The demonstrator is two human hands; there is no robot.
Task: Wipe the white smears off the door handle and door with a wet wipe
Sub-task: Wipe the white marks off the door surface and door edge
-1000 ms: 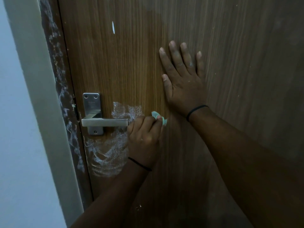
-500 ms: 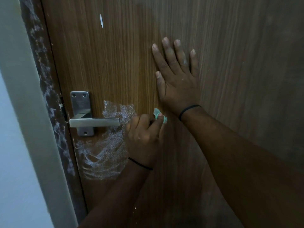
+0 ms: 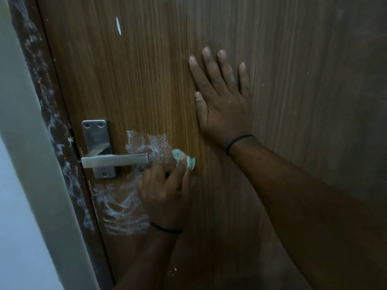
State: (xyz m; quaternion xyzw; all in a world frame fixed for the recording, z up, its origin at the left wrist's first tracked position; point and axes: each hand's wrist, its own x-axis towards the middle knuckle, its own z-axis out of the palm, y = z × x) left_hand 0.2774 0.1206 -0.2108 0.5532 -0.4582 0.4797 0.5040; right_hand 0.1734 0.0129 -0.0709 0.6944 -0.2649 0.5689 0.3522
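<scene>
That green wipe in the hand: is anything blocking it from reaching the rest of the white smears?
Nothing visible does. The left hand grips the wet wipe against the door beside the white smears. The door handle crosses the patch, so wiping must go around it.

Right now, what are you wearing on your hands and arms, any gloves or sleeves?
No gloves and no sleeves in view: both forearms are bare. The left hand has a thin black band round its wrist, and the right hand has a similar thin black band. A few pale specks sit on the right hand's fingers.
</scene>
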